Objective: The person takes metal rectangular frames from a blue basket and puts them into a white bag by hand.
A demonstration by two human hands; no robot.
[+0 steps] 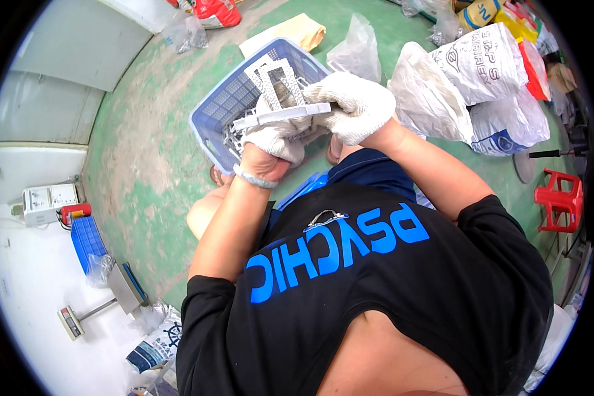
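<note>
While the left grip snugly clasps a grey frame, the right grip is closed on 1 end.

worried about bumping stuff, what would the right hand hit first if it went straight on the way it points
The right hand would likely meet the grey part first, already at its fingertips; how near the left hand lies in depth is unclear.
</note>
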